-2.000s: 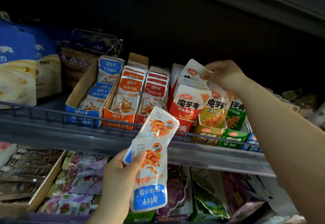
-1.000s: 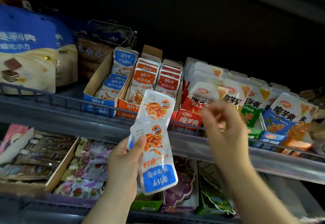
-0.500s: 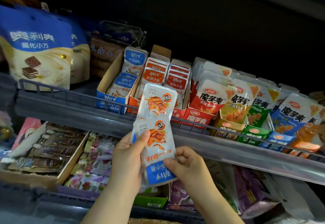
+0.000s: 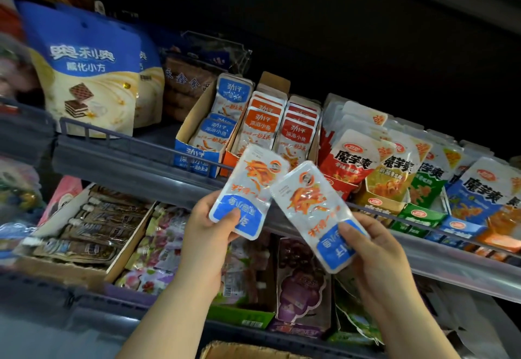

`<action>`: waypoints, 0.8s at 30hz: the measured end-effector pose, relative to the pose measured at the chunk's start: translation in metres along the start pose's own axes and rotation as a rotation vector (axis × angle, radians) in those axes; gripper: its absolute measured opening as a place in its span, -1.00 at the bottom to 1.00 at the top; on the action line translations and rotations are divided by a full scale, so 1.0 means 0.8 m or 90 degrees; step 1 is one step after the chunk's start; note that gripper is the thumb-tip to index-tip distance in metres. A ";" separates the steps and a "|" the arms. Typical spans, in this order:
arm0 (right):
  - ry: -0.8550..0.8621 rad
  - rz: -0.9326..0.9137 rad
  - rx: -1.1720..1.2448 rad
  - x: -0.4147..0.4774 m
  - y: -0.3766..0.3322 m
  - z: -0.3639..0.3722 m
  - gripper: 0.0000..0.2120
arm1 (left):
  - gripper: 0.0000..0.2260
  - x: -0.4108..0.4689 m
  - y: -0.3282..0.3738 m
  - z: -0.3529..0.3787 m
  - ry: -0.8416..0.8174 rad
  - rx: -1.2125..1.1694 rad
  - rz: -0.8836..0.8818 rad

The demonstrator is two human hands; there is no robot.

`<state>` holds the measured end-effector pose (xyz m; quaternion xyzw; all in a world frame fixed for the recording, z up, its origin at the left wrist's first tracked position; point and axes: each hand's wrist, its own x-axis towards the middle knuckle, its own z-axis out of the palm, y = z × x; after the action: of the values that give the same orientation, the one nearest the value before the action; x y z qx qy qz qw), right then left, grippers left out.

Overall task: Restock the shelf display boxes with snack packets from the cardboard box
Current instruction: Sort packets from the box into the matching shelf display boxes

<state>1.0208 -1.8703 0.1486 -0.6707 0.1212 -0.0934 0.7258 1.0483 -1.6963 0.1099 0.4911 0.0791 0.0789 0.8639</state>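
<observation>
Two blue-banded snack packets are held in front of the upper shelf rail (image 4: pixel 127 161), one per hand.

- The left packet (image 4: pixel 249 189) is clamped in the left grip (image 4: pixel 205 226), with the thumb on its blue band. The fingers behind it are hidden.
- The right packet (image 4: pixel 313 212) is clamped in the right grip (image 4: pixel 375 251), also with the thumb on the blue band.
- Both packets are printed side out and upside down, and they fan apart at the top.
- The right packet's upper corner overlaps the left packet's edge. I cannot tell if they touch.

Behind and above them on the shelf:

- The blue display box (image 4: pixel 191 158) is part filled. One packet stands at the back and a few lean at the front.
- The orange display box (image 4: pixel 227 163) sits just beside it, its front mostly hidden by the left packet.
- The red-label row (image 4: pixel 298 133) comes next. Its box front is not visible.
- The konjac packets (image 4: pixel 349 158) run off to the right, and the far ones are blurred.
- A wafer bag (image 4: pixel 84 71) stands at the left.

On the lower shelf, a tray of brown packets (image 4: pixel 84 234) is soft in focus, and the goods behind the forearms are partly covered.

Only a strip of the cardboard box (image 4: pixel 239 351) rim shows at the bottom edge. Its contents are cut off.
</observation>
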 end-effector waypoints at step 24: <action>-0.420 -0.077 -0.360 -0.001 -0.020 0.073 -0.78 | -0.85 -0.016 0.030 -0.040 -0.162 0.364 0.060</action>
<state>1.0379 -1.8161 0.1689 -0.8428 -0.1354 0.1204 0.5068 1.0273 -1.6599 0.1154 0.7229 -0.0336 0.0309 0.6895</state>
